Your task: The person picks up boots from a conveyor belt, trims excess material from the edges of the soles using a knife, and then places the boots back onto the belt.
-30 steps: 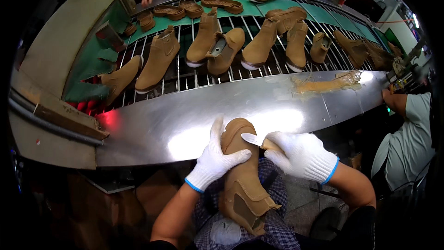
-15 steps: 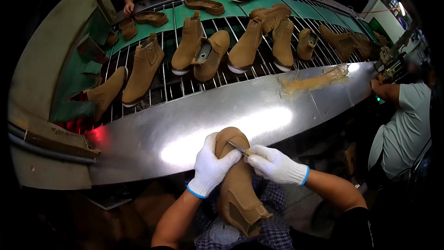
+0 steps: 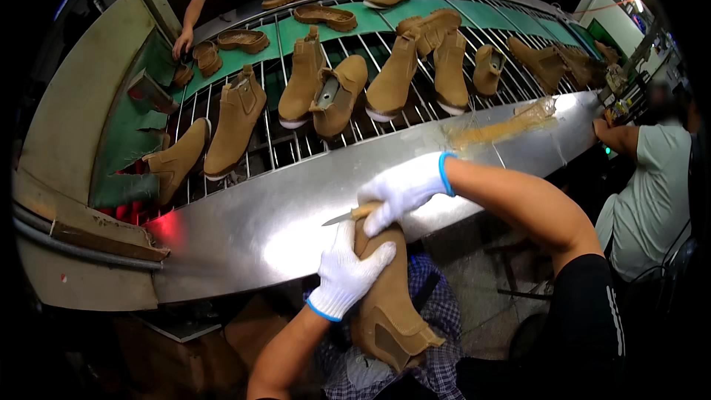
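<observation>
A tan ankle boot (image 3: 391, 292) rests on my lap, toe toward the metal ledge and shaft toward me. My left hand (image 3: 346, 270), in a white knitted glove with a blue cuff, is wrapped round the toe end. Above the toe, my gloved right hand (image 3: 404, 189) grips a small knife (image 3: 364, 212) by its yellowish handle. The short blade points left, past the boot's toe. The gloves cover most of the toe, and I cannot tell whether the blade touches it.
Beyond the metal ledge (image 3: 244, 230), several tan boots (image 3: 237, 118) stand on a rack of metal bars. Loose soles (image 3: 326, 17) lie on a green strip behind. Co-workers' hands (image 3: 183, 43) show at the far side, and a person (image 3: 641, 185) sits at right.
My right hand has risen and moved left over the toe, and the knife has swung away from the boot's upper. A co-worker's white-gloved hand has come into view at the far side.
</observation>
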`<state>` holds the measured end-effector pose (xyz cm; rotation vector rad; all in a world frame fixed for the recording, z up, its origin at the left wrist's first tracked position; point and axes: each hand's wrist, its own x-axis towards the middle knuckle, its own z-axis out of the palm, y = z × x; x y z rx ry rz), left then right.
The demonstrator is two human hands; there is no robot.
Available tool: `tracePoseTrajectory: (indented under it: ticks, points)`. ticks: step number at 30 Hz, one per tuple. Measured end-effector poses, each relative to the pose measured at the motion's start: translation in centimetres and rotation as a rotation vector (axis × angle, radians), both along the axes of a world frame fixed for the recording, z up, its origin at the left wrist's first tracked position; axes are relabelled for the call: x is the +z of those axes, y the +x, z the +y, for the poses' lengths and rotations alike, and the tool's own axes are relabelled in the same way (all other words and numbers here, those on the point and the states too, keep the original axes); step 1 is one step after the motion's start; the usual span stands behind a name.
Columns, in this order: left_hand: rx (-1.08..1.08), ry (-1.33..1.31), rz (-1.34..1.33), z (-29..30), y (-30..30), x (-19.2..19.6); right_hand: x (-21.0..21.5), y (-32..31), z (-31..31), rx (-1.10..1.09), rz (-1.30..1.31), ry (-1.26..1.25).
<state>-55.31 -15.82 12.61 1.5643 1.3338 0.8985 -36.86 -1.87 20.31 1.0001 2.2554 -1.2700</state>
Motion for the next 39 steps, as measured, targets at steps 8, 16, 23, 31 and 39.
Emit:
tracePoseTrajectory:
  ticks: [8,16,23,31,39]
  points:
    - [0.037,-0.057,0.055,-0.4,-0.4,0.0,3.7,-4.4,-1.2,0.234,-0.278,0.150]
    - [0.032,-0.119,-0.065,-1.8,-1.3,-1.0,1.4,-2.5,0.8,-0.091,-0.183,-0.103]
    - [0.060,-0.164,0.004,-2.1,-1.5,-1.1,3.0,-5.2,-2.1,0.237,-0.202,0.306]
    - [0.141,-0.258,0.006,-2.2,-1.5,0.5,2.7,-6.9,-2.5,0.233,-0.094,0.333]
    - [0.072,-0.132,-0.112,-2.0,-1.8,-0.8,1.0,-1.6,0.3,-0.133,-0.063,-0.188]
